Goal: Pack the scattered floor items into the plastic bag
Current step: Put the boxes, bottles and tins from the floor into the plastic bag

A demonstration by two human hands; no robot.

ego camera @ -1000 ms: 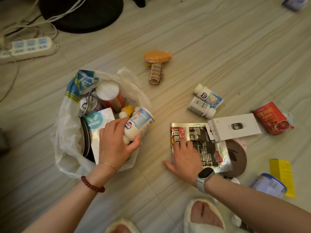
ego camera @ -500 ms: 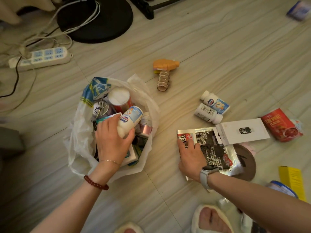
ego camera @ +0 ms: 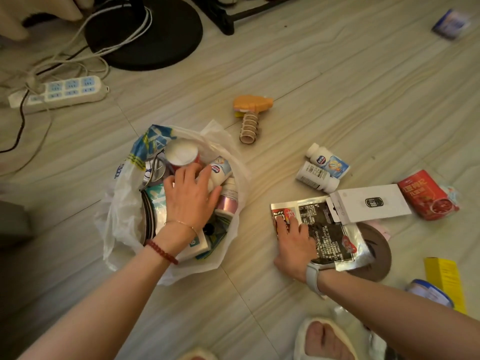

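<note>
The white plastic bag stands open on the floor at centre left, stuffed with a red can, boxes and a pink bottle. My left hand reaches into it, fingers curled around the lower end of a white bottle with a blue label. To the right, my right hand lies flat with fingers spread on a silver foil pouch on the floor. Beyond it lie two white bottles, a white card box, a red pouch and an orange spring toy.
A brown disc lies under the pouch. A yellow box and a blue-rimmed tin sit at the right edge, a blue packet far right. A power strip, cables and a black round base are behind the bag. My slippers are below.
My left hand has carried the white bottle from the bag's front rim deeper into the bag. My right hand has stayed on the foil pouch. The camera has tilted back a little.
</note>
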